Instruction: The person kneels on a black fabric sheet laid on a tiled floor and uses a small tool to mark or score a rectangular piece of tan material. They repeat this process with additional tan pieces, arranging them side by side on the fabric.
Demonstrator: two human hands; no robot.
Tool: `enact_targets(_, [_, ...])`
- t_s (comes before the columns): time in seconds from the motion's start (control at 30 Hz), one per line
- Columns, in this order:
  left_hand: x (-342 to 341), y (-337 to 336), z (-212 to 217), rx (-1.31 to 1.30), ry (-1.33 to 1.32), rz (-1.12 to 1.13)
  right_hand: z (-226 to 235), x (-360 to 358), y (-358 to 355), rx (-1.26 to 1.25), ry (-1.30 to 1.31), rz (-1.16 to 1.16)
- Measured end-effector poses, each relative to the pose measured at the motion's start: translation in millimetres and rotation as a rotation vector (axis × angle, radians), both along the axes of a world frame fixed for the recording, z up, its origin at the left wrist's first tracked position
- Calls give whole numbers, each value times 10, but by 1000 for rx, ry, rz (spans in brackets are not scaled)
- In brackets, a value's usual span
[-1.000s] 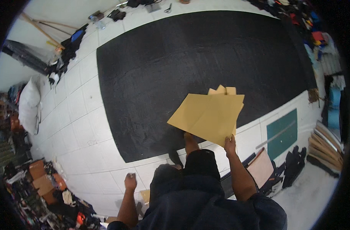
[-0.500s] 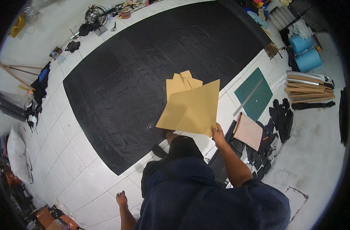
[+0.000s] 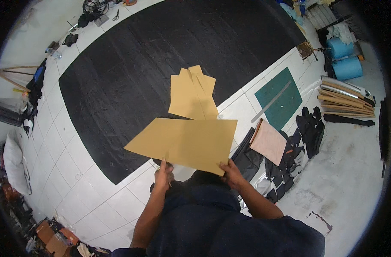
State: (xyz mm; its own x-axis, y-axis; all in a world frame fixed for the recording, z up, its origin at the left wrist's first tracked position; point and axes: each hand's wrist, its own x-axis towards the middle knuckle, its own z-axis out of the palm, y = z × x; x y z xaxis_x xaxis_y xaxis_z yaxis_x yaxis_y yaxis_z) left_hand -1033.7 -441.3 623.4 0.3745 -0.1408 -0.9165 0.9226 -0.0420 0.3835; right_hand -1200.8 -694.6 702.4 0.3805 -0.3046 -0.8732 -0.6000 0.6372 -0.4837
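- In the head view, the left hand (image 3: 164, 176), half a second ago well apart on the left, now pinches the near edge of the large tan sheet (image 3: 187, 139), thumb on top.
- The right hand (image 3: 231, 173) stays pinched on the near right corner, so the sheet now has two holding points.
- The sheet has swung back and left, in front of both hands, baring more of the smaller tan pieces (image 3: 184, 96) lying just beyond it on the black material (image 3: 131, 73).
- The black material's near edge runs beneath the sheet; its expanse stretches ahead.
- White tiles (image 3: 95, 192) give the left hand room sideways.
- Right of the right hand is tighter: a pink piece (image 3: 268, 142) near, a green mat (image 3: 274, 118) farther ahead.
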Motion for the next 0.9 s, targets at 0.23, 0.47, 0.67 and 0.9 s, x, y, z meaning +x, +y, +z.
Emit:
enact_targets(0.23, [-228, -847, -53, 133, -126, 201, -172, -476, -521, 0, -21, 213])
enact_targets(0.47, [-226, -900, 49, 334, -458, 158, -857, -471, -1205, -178, 160, 652])
enact_targets(0.67, [189, -373, 514, 420, -774, -9, -926, 223, -1222, -598, -36, 894])
enact_targets(0.9, [230, 12, 1159, 356, -860, -143, -386, 1504, -787, -1012, -594, 1180])
